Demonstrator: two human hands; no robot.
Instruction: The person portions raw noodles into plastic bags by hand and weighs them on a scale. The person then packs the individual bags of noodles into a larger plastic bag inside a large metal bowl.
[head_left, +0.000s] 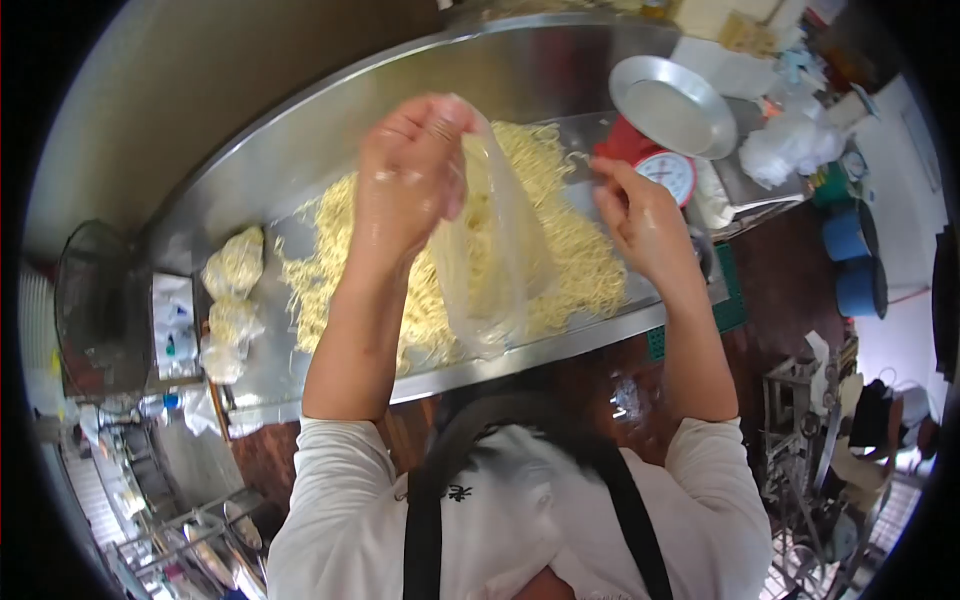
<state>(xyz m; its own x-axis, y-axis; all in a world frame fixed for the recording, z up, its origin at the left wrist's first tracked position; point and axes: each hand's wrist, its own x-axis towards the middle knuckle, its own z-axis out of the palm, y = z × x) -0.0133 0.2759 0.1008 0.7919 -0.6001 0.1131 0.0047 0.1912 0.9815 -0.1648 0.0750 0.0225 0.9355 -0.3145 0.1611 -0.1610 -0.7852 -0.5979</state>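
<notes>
My left hand (pixel 412 170) is closed on the top edge of a clear plastic bag (pixel 490 260), which hangs down over the noodles. Yellow noodles (pixel 345 270) lie loose in a wide heap on the metal worktop (pixel 290 385) and show through the bag's film. To the right of the bag, my right hand (pixel 645 220) has its fingers partly bent and apart, with nothing visible in them. Its fingertips are beside the red dial scale (pixel 668 176), which carries a round metal pan (pixel 672 108). A few stray noodle strands lie close to these fingertips.
Several filled bags of noodles (pixel 235 265) sit at the worktop's left end. White plastic bags (pixel 790 150) are bunched at the far right. Blue containers (pixel 855 260) stand beyond, and a green crate (pixel 735 290) is below the right edge. A raised metal wall runs along the back.
</notes>
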